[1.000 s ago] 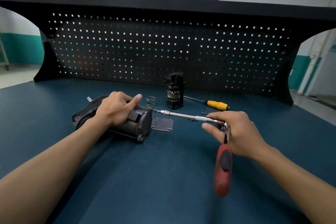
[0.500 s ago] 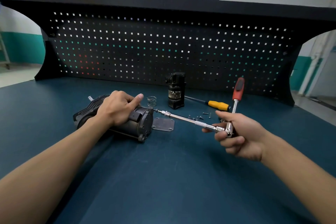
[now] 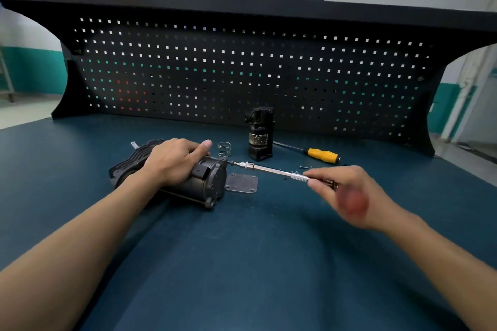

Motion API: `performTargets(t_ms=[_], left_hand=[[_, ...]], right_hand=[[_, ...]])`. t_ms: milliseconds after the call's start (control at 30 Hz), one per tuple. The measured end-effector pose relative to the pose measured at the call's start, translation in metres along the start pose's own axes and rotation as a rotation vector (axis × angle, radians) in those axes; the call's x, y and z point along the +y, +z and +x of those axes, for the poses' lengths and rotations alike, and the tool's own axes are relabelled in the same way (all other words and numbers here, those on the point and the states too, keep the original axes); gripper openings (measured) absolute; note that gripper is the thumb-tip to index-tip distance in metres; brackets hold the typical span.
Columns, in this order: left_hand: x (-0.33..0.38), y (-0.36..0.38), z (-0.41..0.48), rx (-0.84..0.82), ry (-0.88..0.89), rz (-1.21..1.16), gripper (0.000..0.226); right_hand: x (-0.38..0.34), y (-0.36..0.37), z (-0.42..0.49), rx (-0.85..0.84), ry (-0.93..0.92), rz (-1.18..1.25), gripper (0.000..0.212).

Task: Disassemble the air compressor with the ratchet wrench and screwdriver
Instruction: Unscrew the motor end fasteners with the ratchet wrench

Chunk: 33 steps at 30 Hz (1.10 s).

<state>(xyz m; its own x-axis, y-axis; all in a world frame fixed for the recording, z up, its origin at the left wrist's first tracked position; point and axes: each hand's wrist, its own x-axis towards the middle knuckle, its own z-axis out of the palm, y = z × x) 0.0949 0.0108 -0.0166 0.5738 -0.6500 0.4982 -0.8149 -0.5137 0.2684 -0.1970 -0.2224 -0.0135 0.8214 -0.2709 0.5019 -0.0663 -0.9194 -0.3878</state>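
The black air compressor [image 3: 204, 183] lies on its side on the blue bench. My left hand [image 3: 172, 161] grips its body from above, thumb stretched along the top. The ratchet wrench's long silver extension [image 3: 271, 169] runs from the compressor's right end face to my right hand [image 3: 347, 191], which holds the ratchet head end. The wrench's red handle shows only as a motion blur [image 3: 352, 201] in front of that hand. The yellow-handled screwdriver [image 3: 320, 155] lies behind on the bench.
A flat grey cover plate [image 3: 242, 183] lies right of the compressor. A coil spring [image 3: 224, 149] and an upright black cylindrical part [image 3: 260, 133] stand behind it. Small screws [image 3: 304, 167] are scattered near the screwdriver. A black pegboard [image 3: 242, 75] closes the back.
The red ratchet handle has swung from hanging toward me, up to pointing away, and now back down in a blur. My left hand has stayed on the compressor.
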Motion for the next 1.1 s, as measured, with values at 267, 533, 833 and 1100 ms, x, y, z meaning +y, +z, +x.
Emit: performTargets(t_ms=[267,533,833,1100], left_hand=[[-0.001,0.005,0.002,0.109,-0.082,-0.083,0.065],[-0.001,0.004,0.002,0.146,-0.057,-0.152,0.058],[-0.001,0.004,0.003,0.135,-0.04,-0.139,0.073],[-0.003,0.004,0.002,0.099,-0.014,-0.096,0.058]], right_hand=[[0.005,0.004,-0.001,0.158,-0.132,-0.252,0.022],[-0.005,0.011,0.008,-0.016,0.46,0.502,0.057],[-0.012,-0.005,0.012,-0.378,0.991,1.324,0.057],[-0.009,0.008,0.006,-0.11,0.582,0.638,0.036]])
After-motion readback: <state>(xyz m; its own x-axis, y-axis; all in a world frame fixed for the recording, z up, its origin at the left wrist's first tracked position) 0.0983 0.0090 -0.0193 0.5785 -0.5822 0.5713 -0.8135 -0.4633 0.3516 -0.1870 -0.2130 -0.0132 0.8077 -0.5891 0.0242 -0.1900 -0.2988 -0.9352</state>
